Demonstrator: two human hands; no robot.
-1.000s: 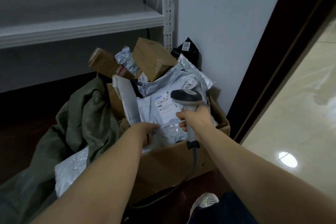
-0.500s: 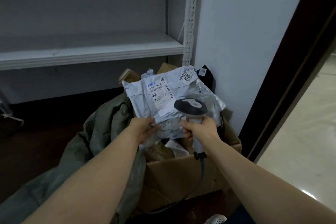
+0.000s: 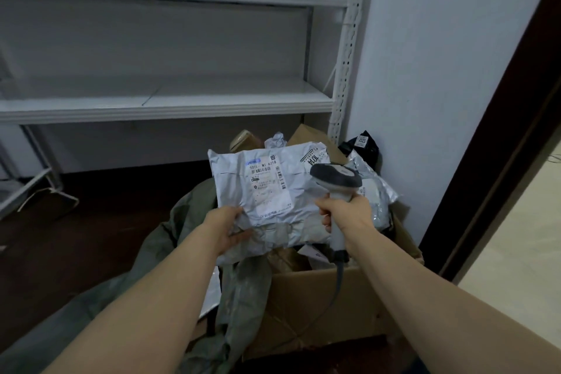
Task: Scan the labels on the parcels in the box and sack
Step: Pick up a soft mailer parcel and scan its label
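- The parcel (image 3: 273, 200), a grey crinkled mailer, is held up at centre frame above the box (image 3: 318, 300), its face towards the camera and its white label (image 3: 268, 185) on the upper middle.
- The label lies over creases. A fold through the barcode, or glare off the shiny film, could give a failed or wrong read.
- The left hand (image 3: 226, 229) has its fingers (image 3: 239, 237) clamped on the parcel's lower left corner only. The soft mailer may sag or curl away, or slide out and fall into the box unscanned.
- The right hand (image 3: 346, 212) has its fingers (image 3: 326, 223) wrapped tight round the handle of the scanner (image 3: 335, 179), whose head overlaps the parcel's right edge, just beside the label. From there the beam may well miss the barcode.
- Other printed marks sit at the parcel's upper right corner, and the pile (image 3: 373, 191) behind the scanner carries labels too. A stray aim could pick up the wrong code.
- The cable (image 3: 338, 282) hangs from the handle over the box's front wall. It could snag on the rim and jerk the aim.
- The sack (image 3: 194, 222) slumps against the box at lower left. A dropped parcel might land among unscanned ones and be missed or scanned twice.
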